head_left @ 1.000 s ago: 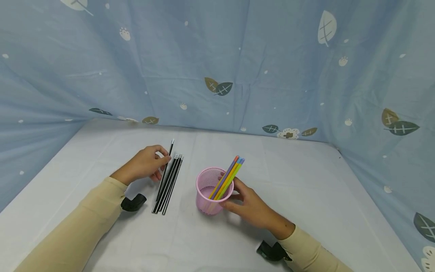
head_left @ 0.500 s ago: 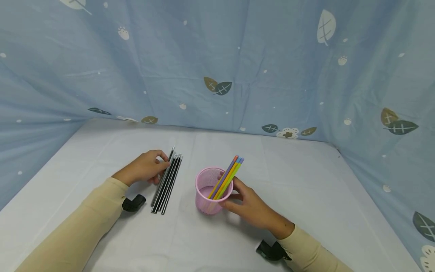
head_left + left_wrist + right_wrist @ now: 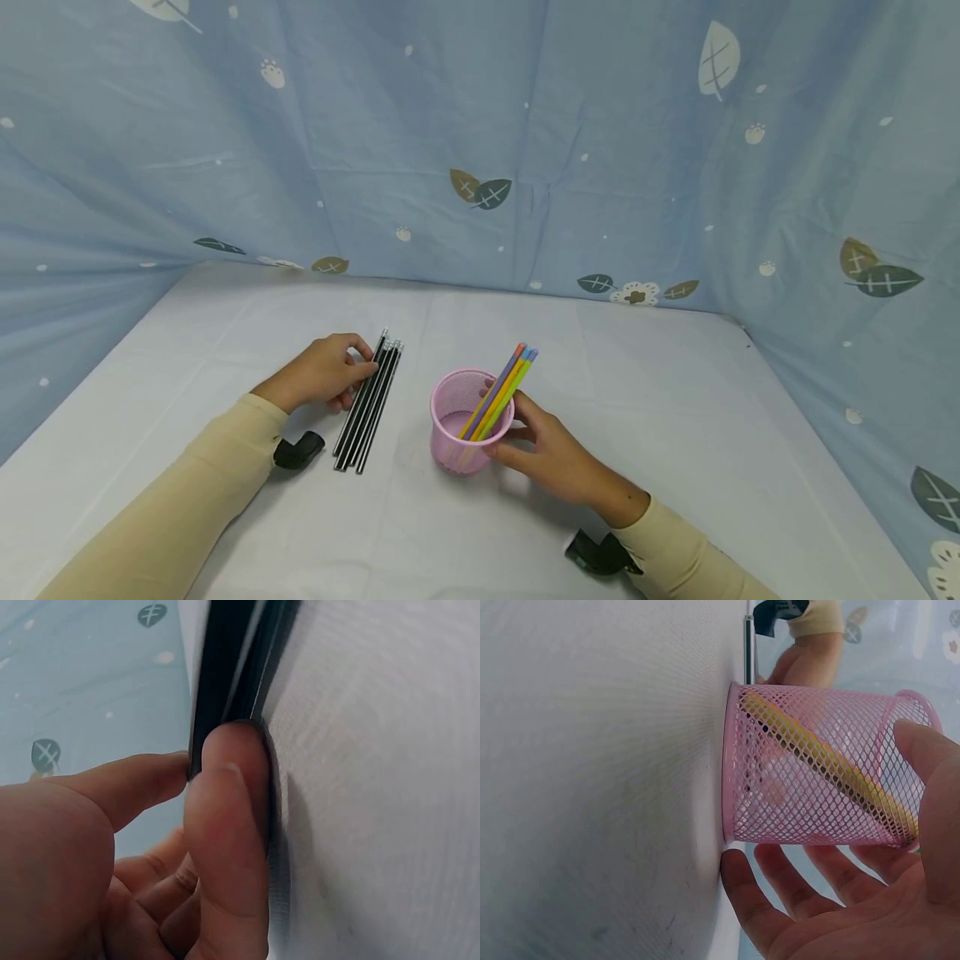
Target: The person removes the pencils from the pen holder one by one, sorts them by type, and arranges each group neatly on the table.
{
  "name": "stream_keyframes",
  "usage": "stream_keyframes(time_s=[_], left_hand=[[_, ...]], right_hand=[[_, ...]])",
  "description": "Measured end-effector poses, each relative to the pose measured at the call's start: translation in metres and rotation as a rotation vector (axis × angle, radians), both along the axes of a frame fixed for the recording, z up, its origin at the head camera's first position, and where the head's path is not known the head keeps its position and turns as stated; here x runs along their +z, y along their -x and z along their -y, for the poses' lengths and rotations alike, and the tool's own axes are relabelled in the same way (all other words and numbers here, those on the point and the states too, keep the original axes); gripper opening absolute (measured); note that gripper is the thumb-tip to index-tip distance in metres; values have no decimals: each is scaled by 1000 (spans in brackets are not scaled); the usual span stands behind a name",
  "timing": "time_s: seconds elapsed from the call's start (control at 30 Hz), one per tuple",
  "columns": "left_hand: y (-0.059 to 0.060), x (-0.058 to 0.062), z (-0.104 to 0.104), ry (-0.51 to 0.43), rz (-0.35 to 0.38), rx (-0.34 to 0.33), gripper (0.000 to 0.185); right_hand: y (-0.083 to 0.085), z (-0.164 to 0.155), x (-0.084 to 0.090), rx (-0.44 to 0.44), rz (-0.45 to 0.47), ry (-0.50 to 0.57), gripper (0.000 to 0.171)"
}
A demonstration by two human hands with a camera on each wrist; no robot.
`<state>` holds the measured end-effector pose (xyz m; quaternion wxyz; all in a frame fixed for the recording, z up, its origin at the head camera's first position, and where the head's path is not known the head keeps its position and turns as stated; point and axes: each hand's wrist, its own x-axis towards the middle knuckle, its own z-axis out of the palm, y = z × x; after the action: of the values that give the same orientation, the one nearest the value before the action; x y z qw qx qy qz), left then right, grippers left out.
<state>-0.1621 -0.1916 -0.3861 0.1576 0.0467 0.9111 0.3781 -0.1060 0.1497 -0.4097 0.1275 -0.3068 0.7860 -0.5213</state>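
Several black pencils [image 3: 369, 412] with silvery ends lie side by side on the white tabletop in the head view. My left hand [image 3: 324, 371] pinches the leftmost one near its upper end, thumb and forefinger at its shaft. Up close in the left wrist view, the fingertips [image 3: 225, 825] meet the dark pencils [image 3: 232, 667] just over the white cloth. Right of them stands a pink mesh pencil cup [image 3: 450, 454], upright. Colored pencils [image 3: 498, 398] in purple, orange and green lean to the right inside it. My right hand [image 3: 555, 454] holds the cup by its right side, fingers behind and thumb in front.
The white-covered table [image 3: 652, 392] runs back to a blue leaf-print curtain [image 3: 390, 125], which also closes off both sides. Black wrist devices [image 3: 600, 552] sit under both sleeves, low over the table.
The leftmost black pencil has slid toward the person, and its top now sits nearly level with the others. My left hand came slightly nearer too. My right hand and the cup have stayed put.
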Motion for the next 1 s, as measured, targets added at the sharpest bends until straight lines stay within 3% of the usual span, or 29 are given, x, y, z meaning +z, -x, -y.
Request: stream_keyframes(time_s=[0.73, 0.87, 1.0], left_hand=[[-4, 4, -2, 14, -21, -10, 40], [-3, 4, -2, 54, -88, -8, 35], [-3, 7, -8, 111, -205, -7, 29]], right_hand=[[0, 0, -1, -1, -14, -7, 71], [0, -1, -1, -2, 0, -12, 69], [0, -1, 0, -7, 9, -20, 70]])
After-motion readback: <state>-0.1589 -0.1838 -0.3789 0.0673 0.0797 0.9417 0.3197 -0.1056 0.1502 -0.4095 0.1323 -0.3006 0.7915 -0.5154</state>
